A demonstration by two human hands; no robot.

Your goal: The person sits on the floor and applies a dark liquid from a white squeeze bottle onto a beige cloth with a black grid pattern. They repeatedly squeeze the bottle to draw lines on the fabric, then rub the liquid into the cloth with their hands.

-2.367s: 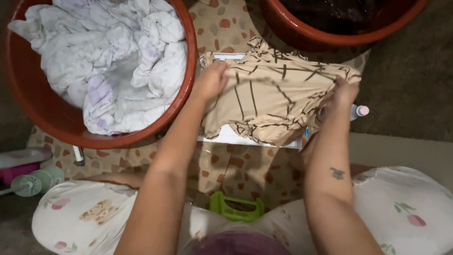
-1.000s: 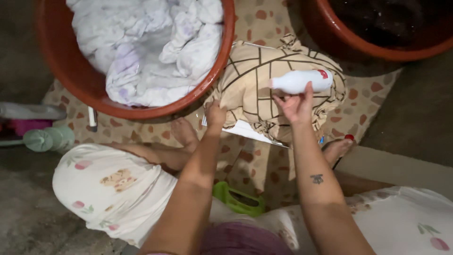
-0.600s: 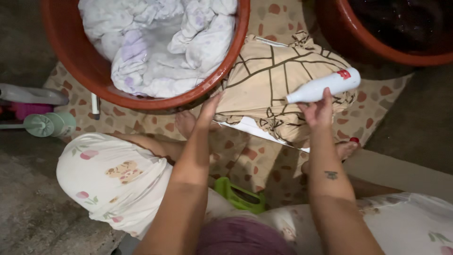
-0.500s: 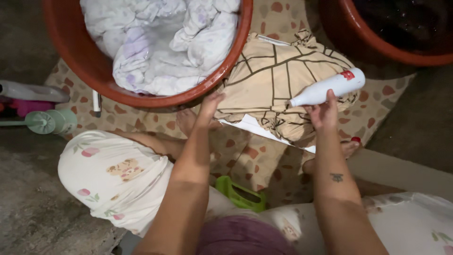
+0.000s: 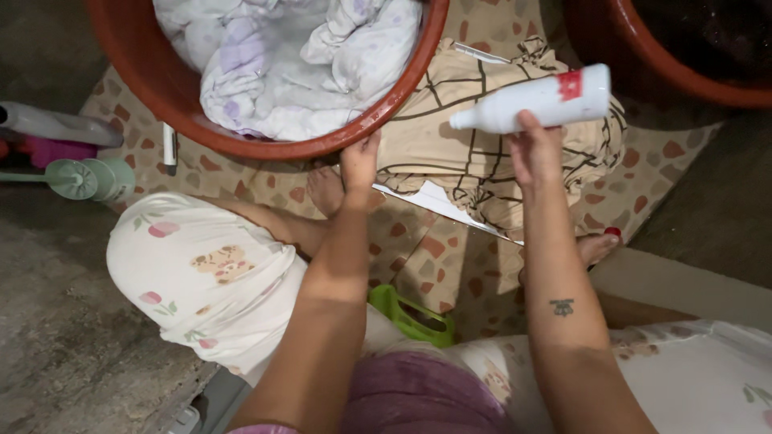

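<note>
Spotted floor mat (image 5: 418,257) underlies everything. At one o'clock, right hand (image 5: 535,153) grips a white bottle (image 5: 535,103) tipped sideways over the tan shirt (image 5: 482,153). Left hand (image 5: 359,165), fingers flat, pins its edge. Best to squeeze gently, nozzle low over the cloth.

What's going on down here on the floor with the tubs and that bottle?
A person sits on a patterned mat, washing clothes by hand. The right hand holds a white bottle tipped on its side over a beige cloth with dark lines, which lies on a white board. The left hand rests at the cloth's edge, beside a red tub full of pale laundry.
</note>
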